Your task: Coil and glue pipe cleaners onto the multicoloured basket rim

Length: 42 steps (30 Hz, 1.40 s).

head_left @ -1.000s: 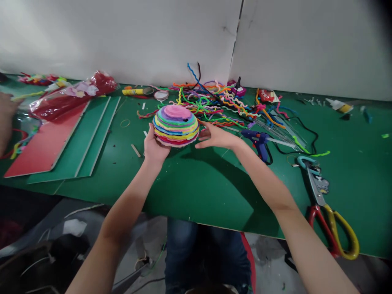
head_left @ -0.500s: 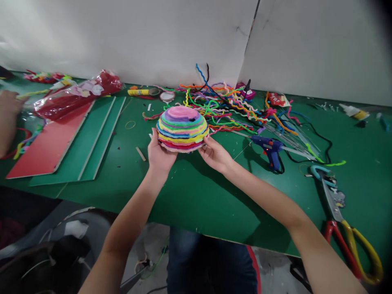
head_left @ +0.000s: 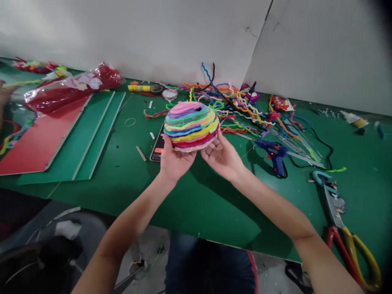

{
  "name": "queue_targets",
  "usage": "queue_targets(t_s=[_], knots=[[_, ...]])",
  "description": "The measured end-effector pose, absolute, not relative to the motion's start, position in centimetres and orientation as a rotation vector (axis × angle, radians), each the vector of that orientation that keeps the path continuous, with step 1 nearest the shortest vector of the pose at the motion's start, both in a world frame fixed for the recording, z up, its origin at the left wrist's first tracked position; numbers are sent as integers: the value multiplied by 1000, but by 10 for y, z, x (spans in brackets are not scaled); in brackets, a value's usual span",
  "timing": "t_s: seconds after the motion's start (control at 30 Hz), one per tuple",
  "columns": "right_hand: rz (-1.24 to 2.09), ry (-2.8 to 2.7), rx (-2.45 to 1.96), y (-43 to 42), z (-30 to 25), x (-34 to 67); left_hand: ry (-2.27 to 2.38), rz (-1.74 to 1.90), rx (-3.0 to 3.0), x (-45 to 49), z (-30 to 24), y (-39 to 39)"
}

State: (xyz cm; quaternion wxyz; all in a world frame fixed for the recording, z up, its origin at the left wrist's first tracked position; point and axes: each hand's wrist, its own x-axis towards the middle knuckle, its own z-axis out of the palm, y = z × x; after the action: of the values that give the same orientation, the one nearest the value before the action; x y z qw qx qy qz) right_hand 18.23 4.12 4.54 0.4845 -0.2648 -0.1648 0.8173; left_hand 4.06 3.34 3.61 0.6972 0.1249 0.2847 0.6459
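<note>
A rounded dome [head_left: 191, 125] of coiled pipe cleaners, striped pink, purple, green, blue, yellow and red, is held up over the green table. My left hand [head_left: 177, 161] grips its lower left edge, thumb on the outside. My right hand [head_left: 223, 157] closes on the lower right edge, with the fingers curled beneath. The inside of the dome is hidden. Behind my left hand a phone [head_left: 157, 147] lies partly covered. Right of my right hand stands a blue glue gun [head_left: 274, 154] with a small red light on.
Loose pipe cleaners [head_left: 232, 104] are heaped at the back. Large scissors [head_left: 337, 218] with red and yellow handles lie at right. Red and green boards [head_left: 50, 141] and a wrapped red bundle [head_left: 73, 87] are at left. Another person's hand [head_left: 3, 98] shows at the left edge.
Both hands have shifted right with the dome in frame and tilted it slightly. The phone behind it has come into view. The other person's hand has moved mostly out at left.
</note>
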Motion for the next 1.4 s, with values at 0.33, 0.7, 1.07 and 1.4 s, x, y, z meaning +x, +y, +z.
queue_targets(t_s=[0.33, 0.7, 1.07, 1.4], knots=[[2022, -322, -692, 40, 49, 181, 670, 1368, 286, 49, 30, 31], [1924, -422, -710, 40, 46, 179, 651, 1328, 340, 47, 19, 30], [1873, -458, -666, 38, 48, 177, 671, 1326, 235, 52, 26, 28], [1863, -572, -563, 30, 53, 177, 711, 1330, 246, 50, 29, 26]])
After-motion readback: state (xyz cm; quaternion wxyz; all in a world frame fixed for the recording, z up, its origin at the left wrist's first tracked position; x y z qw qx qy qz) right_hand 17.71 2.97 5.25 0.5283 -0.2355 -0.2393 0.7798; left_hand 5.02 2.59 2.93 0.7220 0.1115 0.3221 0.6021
